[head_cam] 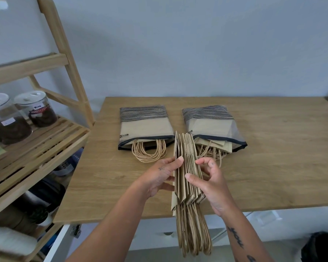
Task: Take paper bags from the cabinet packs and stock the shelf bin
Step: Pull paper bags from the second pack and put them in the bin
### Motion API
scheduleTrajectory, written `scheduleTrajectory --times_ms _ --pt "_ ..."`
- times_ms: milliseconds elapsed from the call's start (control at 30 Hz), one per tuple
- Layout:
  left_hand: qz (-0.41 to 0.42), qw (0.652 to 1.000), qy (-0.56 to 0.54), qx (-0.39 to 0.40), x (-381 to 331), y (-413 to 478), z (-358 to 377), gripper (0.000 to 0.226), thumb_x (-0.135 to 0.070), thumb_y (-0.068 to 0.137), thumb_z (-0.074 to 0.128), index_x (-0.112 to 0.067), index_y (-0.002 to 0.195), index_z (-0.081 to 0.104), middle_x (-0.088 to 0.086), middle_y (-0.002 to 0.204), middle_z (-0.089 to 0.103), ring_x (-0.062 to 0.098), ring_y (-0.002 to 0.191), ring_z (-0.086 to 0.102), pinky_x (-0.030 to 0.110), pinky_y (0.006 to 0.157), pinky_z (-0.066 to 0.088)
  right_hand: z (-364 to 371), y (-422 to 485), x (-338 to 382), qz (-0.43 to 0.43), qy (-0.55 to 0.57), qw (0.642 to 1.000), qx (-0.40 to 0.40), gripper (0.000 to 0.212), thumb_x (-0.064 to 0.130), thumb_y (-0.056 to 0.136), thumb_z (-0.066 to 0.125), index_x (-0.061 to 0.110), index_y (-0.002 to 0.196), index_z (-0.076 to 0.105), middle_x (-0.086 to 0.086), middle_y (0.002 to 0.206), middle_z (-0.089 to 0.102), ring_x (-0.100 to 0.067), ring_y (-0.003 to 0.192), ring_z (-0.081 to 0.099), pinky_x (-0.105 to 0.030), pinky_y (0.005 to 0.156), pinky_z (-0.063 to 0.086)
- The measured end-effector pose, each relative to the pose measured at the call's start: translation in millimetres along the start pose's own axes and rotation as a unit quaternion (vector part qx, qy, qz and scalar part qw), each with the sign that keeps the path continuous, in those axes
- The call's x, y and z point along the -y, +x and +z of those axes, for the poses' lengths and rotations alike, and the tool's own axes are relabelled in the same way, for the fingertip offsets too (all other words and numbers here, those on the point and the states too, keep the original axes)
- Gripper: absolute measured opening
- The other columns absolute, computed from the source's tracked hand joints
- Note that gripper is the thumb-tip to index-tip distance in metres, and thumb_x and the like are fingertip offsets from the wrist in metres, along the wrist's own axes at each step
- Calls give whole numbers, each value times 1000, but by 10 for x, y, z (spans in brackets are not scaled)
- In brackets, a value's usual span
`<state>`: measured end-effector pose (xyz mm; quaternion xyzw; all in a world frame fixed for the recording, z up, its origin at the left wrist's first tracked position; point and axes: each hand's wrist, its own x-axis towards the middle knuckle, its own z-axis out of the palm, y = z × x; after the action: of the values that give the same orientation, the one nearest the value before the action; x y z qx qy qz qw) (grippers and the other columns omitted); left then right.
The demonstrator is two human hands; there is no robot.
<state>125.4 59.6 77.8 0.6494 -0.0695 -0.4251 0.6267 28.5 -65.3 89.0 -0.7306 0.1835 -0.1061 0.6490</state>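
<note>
Both hands are on 1 bundle of folded paper bags (pixel 187 173), held on edge over the near part of the table (pixel 273 167). Left hand (pixel 159 178) grips the bundle's left face, thumb tip on the top edge, fingers curled round the side. Right hand (pixel 210 182) is on the right side w/ thumb pressed across the bag edges & fingers bent, partly open, fanning the edges apart. The bundle's twisted paper handles (pixel 194 233) hang down past the table's front edge toward the camera.

Beyond the hands, 2 packs lie flat on the table, side by side w/ a gap between. Left pack (pixel 145 125) has a striped far end, dark-trimmed opening facing the camera, rope handles spilling out in a loop. Right pack (pixel 212 123) looks the same but sits a bit skewed, w/ bags & handles poking out of its opening; the held bundle's far end overlaps it in view.

At left, a wooden shelf unit (pixel 45 140) stands just beside the table; 2 clear jars (pixel 21 114) w/ white lids & dark contents sit on 1 slatted shelf. Lower shelves hold blurred items I can't make out.
</note>
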Motion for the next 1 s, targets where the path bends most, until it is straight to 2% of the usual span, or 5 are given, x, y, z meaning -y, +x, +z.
scheduleTrajectory --times_ms 467,667,733,867,1000 --pt "-3 1000 -21 -18 72 -6 -27 43 -18 97 46 -24 140 43 10 144 39 35 124 45 27 62 59 1 9 37 15 13 1000 20 34 -8 77 63 6 105 49 4 93 61 10 70 63 -8 56 47" --pt "10 1000 2 12 163 -5 -17 63 -12 88 61 -33 142 36 12 143 36 30 124 46 36 73 58 21 -6 134 -3 -107 993 54 42 4 85 51 34 114 55 -6 102 67 -47 107 50 -54 88 46" --pt "9 999 31 9 216 13 -4 68 -15 87 64 -38 143 33 9 144 34 28 124 47 38 74 57 26 5 169 2 -177 982 72 33 22 89 51 38 118 52 -20 120 61 -45 115 49 -52 90 46" --pt "7 998 68 -6 373 57 -2 76 -9 83 68 -32 145 30 7 141 37 23 118 50 37 80 55 -2 89 124 5 -317 944 97 57 38 77 67 39 128 42 11 137 46 -3 91 52 -17 67 41" --pt "48 993 104 -24 503 91 -13 77 -4 80 70 -24 145 32 -4 125 46 14 108 53 21 81 53 -102 113 76 34 -277 956 94 61 8 75 70 36 124 47 11 138 42 -22 82 67 -37 68 55"
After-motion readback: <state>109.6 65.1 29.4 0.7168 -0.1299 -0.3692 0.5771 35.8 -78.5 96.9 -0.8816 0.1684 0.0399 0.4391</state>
